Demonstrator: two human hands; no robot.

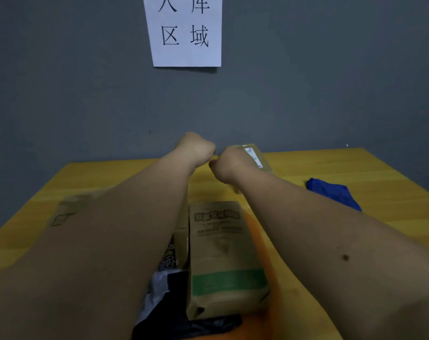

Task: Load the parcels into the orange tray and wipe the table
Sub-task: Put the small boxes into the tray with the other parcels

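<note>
Both arms reach out long toward twelve o'clock, to the far edge of the yellow table (355, 168), where one small parcel (254, 157) sits against the grey wall, well apart from the rest. The right hand (229, 166) is on its near end, fingers curled over it; it looks clamped on the parcel, though the fingertips are hidden behind the knuckles. The left hand (196, 148) is balled up just beside it at eleven o'clock; it looks closed on nothing, likely ready to steady the other side, but whether it touches the parcel I cannot tell. Closer in, at six o'clock, the orange tray (256, 231) shows only as slivers of rim and floor, because it is already packed: a tall brown carton with a green band (223, 256) lies flat, a second box (179, 241) is wedged against its left side, and a black poly bag (179, 322) is tucked at the near end. Another brown parcel (68, 212) lies at nine o'clock, half hidden under the left forearm. Out at two o'clock the blue cloth (333, 192) lies crumpled, parked clear of the loading until the wiping starts. A paper sign (186, 30) hangs on the wall above.
</note>
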